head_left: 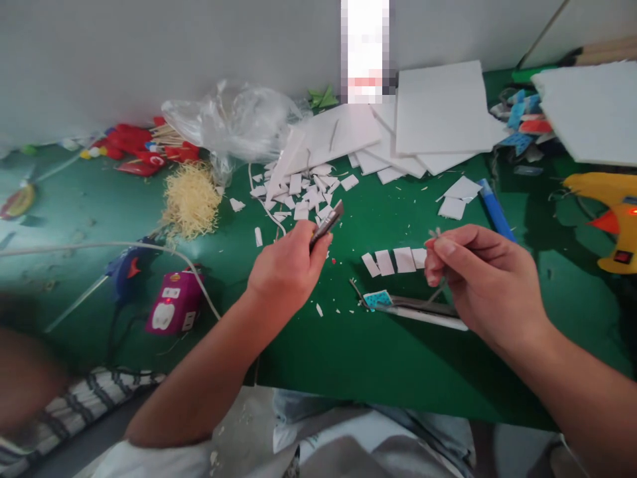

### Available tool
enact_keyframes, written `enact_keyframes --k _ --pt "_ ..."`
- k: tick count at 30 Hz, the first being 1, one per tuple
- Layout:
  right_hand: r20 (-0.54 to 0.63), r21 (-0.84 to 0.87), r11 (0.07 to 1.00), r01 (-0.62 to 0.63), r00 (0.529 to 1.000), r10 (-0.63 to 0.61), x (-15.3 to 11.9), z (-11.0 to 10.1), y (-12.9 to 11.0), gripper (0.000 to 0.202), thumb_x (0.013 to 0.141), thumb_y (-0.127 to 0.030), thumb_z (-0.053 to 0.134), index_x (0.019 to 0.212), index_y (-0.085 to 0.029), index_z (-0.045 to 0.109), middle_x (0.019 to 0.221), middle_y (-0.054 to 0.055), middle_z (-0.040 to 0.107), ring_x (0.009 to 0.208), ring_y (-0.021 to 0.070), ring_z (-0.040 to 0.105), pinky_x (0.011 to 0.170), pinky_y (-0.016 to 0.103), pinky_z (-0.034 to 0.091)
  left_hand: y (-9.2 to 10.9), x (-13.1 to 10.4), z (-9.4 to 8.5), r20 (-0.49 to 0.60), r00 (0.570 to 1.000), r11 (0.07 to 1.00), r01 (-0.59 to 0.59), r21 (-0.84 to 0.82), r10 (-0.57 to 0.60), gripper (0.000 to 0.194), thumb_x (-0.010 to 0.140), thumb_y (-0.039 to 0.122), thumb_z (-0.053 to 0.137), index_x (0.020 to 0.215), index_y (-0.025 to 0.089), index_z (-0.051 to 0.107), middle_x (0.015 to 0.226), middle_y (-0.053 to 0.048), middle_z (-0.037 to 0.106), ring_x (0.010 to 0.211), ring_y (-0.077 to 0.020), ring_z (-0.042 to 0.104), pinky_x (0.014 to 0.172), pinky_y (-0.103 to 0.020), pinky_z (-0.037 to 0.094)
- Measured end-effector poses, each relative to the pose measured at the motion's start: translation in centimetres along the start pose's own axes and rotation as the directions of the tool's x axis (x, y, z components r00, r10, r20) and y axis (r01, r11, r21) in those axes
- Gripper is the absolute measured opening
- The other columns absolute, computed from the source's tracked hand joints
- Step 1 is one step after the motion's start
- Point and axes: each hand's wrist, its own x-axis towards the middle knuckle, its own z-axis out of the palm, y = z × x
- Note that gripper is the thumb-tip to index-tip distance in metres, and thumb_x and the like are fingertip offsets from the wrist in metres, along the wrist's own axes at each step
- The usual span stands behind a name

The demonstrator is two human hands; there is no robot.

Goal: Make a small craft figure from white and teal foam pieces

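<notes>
My left hand (pixel 292 265) is closed around a utility knife (pixel 326 226), its blade end pointing up and away. Between thumb and fingers, my right hand (pixel 490 282) pinches a thin grey strand (pixel 436 234); what it is made of is too small to tell. A row of small white foam pieces (pixel 404 259) lies on the green table just left of the right hand. Nearer me rests a long white strip (pixel 428 318) with a blue patterned piece (pixel 378 299) at its left end, partly hidden by the right hand.
White foam scraps (pixel 303 189) are heaped beyond my left hand, with foam sheets (pixel 440 109) behind. A yellow glue gun (pixel 617 219) and a blue stick-like tool (pixel 497 211) lie right. Leftward are a purple power box (pixel 175 302), cables, pale shreds (pixel 192 199) and a plastic bag (pixel 239 119).
</notes>
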Motion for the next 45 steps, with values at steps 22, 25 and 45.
enact_keyframes --k 22,25,45 --pt "0.02 0.021 0.997 0.08 0.997 -0.081 -0.2 -0.1 0.0 0.023 0.066 -0.039 0.093 0.063 -0.031 0.072 0.058 -0.004 0.062 0.056 0.0121 0.056 0.062 0.033 0.054 -1.0 1.0 1.5 -0.111 0.957 0.95 -0.242 0.197 0.267 0.028 0.096 0.032 0.063 0.116 0.014 0.067 0.116 -0.014 0.071 0.108 -0.0304 0.066 0.092 -0.041 0.052" --pt "0.037 0.041 0.996 0.077 0.996 -0.079 -0.2 -0.3 -0.1 0.022 0.066 -0.039 0.093 0.065 -0.03 0.072 0.06 -0.004 0.064 0.056 0.0118 0.057 0.065 0.034 0.055 0.1 -1.1 2.5 -0.101 0.848 0.853 -0.522 0.003 0.519 0.027 0.101 0.039 0.054 0.098 0.018 0.07 0.089 -0.006 0.073 0.084 -0.0214 0.068 0.078 -0.034 0.051" --pt "0.415 0.111 0.989 -0.102 0.909 0.047 -0.7 -0.4 -1.5 0.028 0.073 -0.052 0.086 0.065 -0.03 0.071 0.044 -0.005 0.049 0.042 0.011 0.045 0.04 0.026 0.034 0.4 -1.6 2.3 0.051 0.977 0.79 -0.137 -0.597 0.209 0.005 0.082 0.021 0.071 0.083 0.017 0.068 0.064 0.006 0.053 0.051 -0.0051 0.039 0.049 -0.019 0.033"
